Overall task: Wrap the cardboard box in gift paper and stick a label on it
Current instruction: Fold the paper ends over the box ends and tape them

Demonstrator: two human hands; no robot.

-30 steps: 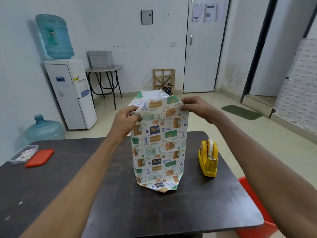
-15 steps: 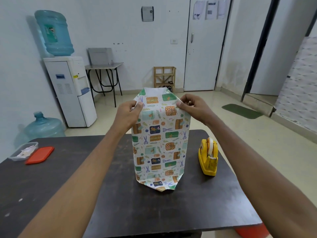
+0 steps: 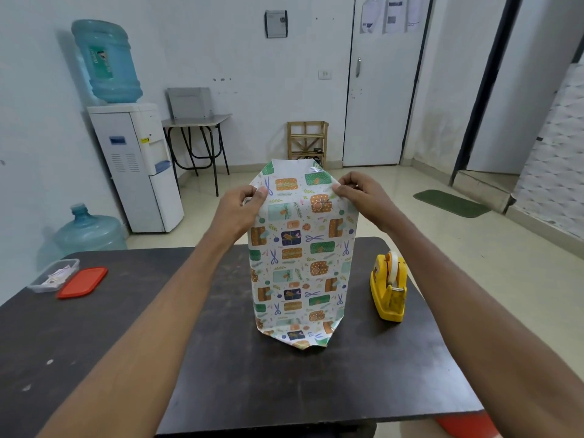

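Both left hand (image 3: 240,210) and right hand (image 3: 364,197) fingers pinch one wrapped box (image 3: 300,267) at top.

This looks like a plain office or staff room: a white water dispenser (image 3: 139,165) topped with a blue bottle (image 3: 106,61) stands against the wall, with a spare bottle (image 3: 90,229) on the tiled floor. Printed notices (image 3: 392,14) hang on the white door (image 3: 382,105), and a dark worktop (image 3: 284,390) carries a yellow tape dispenser (image 3: 390,289).
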